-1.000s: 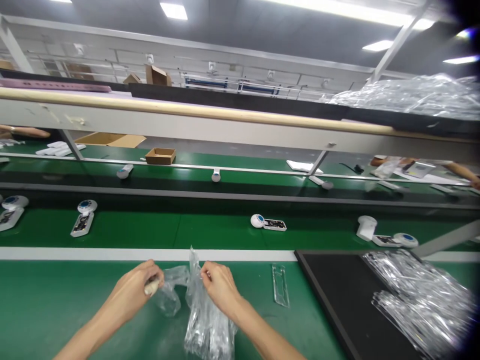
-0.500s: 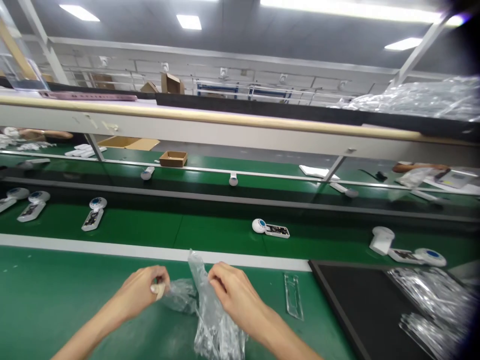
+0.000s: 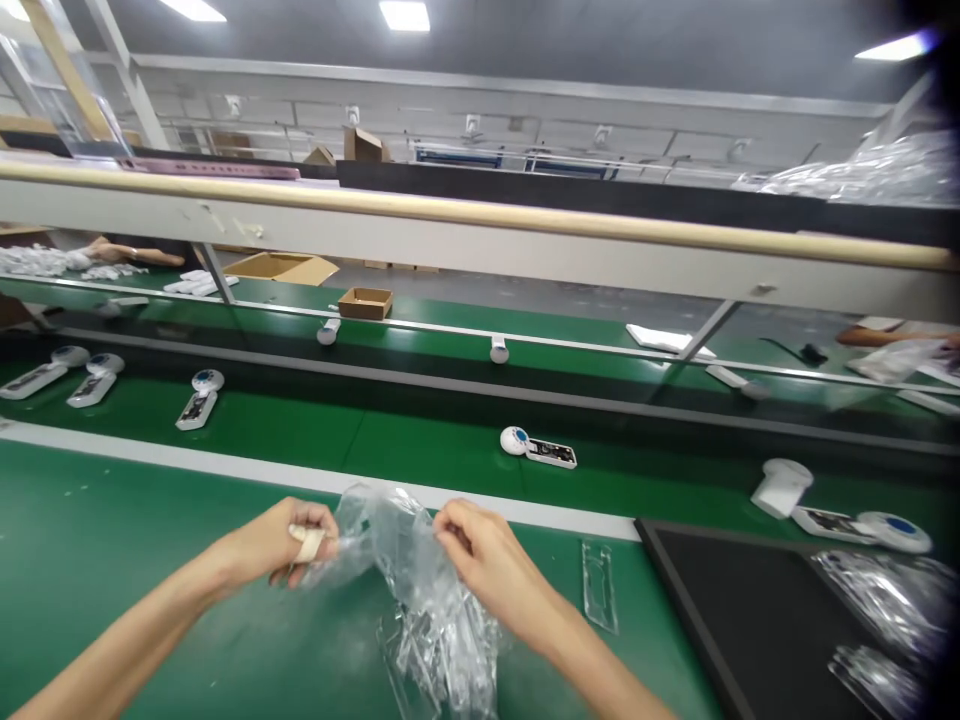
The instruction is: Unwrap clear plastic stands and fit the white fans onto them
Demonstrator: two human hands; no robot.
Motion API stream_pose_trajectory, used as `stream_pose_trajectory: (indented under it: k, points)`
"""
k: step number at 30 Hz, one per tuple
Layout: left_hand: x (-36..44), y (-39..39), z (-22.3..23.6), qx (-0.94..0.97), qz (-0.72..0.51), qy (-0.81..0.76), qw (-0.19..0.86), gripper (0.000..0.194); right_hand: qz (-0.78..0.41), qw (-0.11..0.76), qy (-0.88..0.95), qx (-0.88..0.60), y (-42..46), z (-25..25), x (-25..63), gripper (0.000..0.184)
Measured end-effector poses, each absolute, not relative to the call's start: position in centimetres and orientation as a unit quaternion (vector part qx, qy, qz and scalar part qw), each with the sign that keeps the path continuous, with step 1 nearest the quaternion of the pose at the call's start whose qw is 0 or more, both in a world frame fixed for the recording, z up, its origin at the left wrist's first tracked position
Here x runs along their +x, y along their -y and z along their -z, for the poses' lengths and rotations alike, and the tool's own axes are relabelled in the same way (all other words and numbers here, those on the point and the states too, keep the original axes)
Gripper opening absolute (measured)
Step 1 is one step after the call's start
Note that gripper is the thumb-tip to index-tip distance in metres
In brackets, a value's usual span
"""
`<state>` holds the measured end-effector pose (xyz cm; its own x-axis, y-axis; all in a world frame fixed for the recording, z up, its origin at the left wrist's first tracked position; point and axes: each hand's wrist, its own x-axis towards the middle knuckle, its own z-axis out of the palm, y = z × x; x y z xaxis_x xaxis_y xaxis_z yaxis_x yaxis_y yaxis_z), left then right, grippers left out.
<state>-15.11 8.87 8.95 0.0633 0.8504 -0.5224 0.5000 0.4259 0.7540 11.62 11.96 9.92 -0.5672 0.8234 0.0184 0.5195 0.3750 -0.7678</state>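
Observation:
A clear plastic bag (image 3: 401, 535) stretches between my two hands above the green bench. My left hand (image 3: 300, 540), with a pale wrap on one finger, pinches the bag's left side. On the other side, my right hand (image 3: 476, 545) grips its upper edge with fingers closed. Several clear plastic pieces (image 3: 450, 640) lie bunched in the lower part of the bag, toward the front of the bench. A single clear plastic frame (image 3: 599, 588) rests flat on the bench to the right of my right hand.
A black tray (image 3: 739, 600) at the right holds shiny clear plastic parts (image 3: 885, 600). Behind the bench, white devices with round heads (image 3: 536, 446) are spaced along a green belt (image 3: 420, 450). Other people's arms (image 3: 142, 254) show on the far side, past a rail (image 3: 480, 220).
The bag has been spread wider at its top, and more of the clear pieces show. My left hand has moved slightly left and up. The camera view has shifted a little.

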Motion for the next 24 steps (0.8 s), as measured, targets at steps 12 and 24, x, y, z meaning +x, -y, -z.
stream_pose_trajectory:
  k: [12,24]
  points:
    - [-16.8,-7.5,-9.1,0.492,-0.154,-0.678,0.524,0.029,-0.41,0.196,0.777,-0.436,-11.7,-9.7,12.5,0.015]
    - [-18.4,-7.2,-9.1,0.511,-0.136,-0.697,0.485,0.032,-0.404,0.195,0.778,-0.44,-11.0,-9.5,12.5,0.014]
